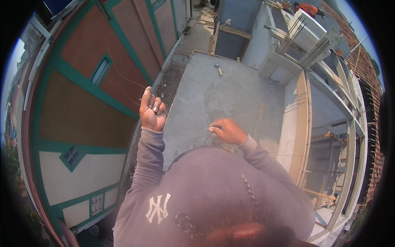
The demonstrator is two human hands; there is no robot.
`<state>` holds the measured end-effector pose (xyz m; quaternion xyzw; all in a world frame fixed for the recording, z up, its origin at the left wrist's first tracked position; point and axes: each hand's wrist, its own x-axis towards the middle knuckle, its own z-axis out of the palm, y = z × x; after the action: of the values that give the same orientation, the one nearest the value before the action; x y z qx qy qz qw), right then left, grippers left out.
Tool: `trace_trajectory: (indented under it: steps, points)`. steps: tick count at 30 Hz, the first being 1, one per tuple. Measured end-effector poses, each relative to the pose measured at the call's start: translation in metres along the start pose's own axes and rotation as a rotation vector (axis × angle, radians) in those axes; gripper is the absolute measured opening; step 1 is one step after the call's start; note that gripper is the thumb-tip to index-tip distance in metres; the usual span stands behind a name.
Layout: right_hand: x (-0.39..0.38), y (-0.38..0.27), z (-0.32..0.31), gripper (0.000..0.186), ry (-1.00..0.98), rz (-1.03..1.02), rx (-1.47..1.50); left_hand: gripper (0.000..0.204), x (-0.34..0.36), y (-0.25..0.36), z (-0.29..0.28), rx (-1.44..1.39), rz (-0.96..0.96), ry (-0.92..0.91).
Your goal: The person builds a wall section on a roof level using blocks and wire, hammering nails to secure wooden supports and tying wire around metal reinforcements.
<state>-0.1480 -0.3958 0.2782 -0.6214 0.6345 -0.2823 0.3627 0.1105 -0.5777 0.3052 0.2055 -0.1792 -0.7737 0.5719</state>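
My left hand (152,115) is raised beyond the left edge of the grey concrete slab (193,99). Its palm is turned up and its fingers are curled on a thin wire (119,73), which loops out leftward in front of the painted wall. Whether it is metal wire or string is hard to make out. Over the slab, close in front of my body, my right hand (230,131) has thumb and forefinger pinched together; anything between them is too small to see. Farther out on the slab lies a hammer (219,71), away from both hands.
On the left stands a brown and cream wall with green trim (82,115), a narrow gap between it and the slab. To the right are block walls with wooden formwork (303,123) and upright rebar (291,31). A wood strip (259,117) lies on the slab. Another person (308,9) bends at the upper right.
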Motion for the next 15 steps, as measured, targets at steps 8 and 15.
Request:
trace_trajectory:
  steps: [8, 15]
  points:
    - [0.007, -0.011, 0.0, 0.02, 0.372, 0.006, 0.51, 0.018, 0.003, 0.007, -0.009, -0.09, 0.032, -0.014]
    - [0.006, -0.034, 0.008, 0.019, 0.316, -0.05, 0.42, 0.023, 0.002, -0.013, -0.011, -0.047, -0.061, 0.109]
